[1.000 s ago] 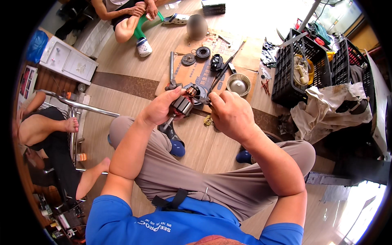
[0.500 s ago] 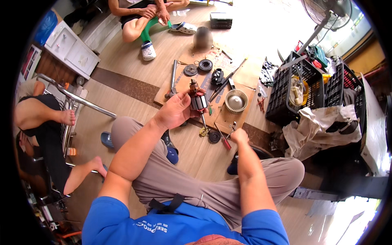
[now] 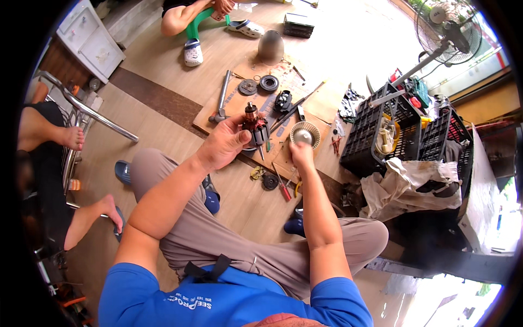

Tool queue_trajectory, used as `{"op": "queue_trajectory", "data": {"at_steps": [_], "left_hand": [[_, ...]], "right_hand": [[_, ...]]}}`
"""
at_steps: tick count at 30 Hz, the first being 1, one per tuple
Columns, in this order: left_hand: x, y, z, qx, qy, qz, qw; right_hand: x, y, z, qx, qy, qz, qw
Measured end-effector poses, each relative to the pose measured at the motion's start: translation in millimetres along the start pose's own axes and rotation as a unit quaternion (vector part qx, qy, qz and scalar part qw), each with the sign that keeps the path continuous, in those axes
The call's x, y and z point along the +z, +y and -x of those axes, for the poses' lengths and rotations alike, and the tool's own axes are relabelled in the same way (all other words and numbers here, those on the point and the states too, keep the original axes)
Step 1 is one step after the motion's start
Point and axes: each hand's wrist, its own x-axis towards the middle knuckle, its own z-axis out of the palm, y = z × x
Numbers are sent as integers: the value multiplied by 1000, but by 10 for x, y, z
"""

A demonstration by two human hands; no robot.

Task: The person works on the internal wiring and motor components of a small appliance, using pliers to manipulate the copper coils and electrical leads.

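Observation:
My left hand [image 3: 226, 143] is closed round a motor armature [image 3: 257, 131], with its copper commutator end up and its thin shaft pointing down. To the right, my right hand [image 3: 301, 156] has its fingers on the near rim of a pale, ribbed blower fan wheel [image 3: 305, 131], which lies on the cardboard; the fingertips are partly hidden. A red-handled screwdriver [image 3: 285, 192] and a round black part [image 3: 269, 181] lie nearer to me. Beyond the armature are a grey disc [image 3: 248, 87], a black ring-shaped part [image 3: 268, 83] and a small black housing [image 3: 283, 101].
A hammer [image 3: 222, 101] lies along the left of the cardboard [image 3: 207, 114]. Black crates [image 3: 362, 133] with a draped cloth [image 3: 397, 185] and a standing fan [image 3: 449, 35] are at right. Another person's legs [image 3: 193, 43] are at the far side; a metal chair [image 3: 98, 114] with someone seated is at left.
My right hand has moved up from a metal tool near the cardboard's front edge to the fan wheel. The armature stays in my left hand, turned slightly. The view has shifted a little.

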Motion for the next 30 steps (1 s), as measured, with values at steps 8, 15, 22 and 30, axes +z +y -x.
{"op": "queue_trajectory", "data": {"at_steps": [8, 15, 22, 30], "left_hand": [[168, 89, 54, 35, 39, -120, 991], [390, 74, 129, 73, 59, -233, 968], [382, 106, 217, 195, 85, -502, 838], [377, 18, 180, 176, 155, -456, 859]], "right_hand": [[-1042, -2218, 1489, -187, -178, -208, 943], [-898, -2136, 1725, -179, -132, -188, 957], [-774, -2062, 1691, -165, -128, -157, 965], [-668, -1950, 1620, -171, -110, -187, 961]]}}
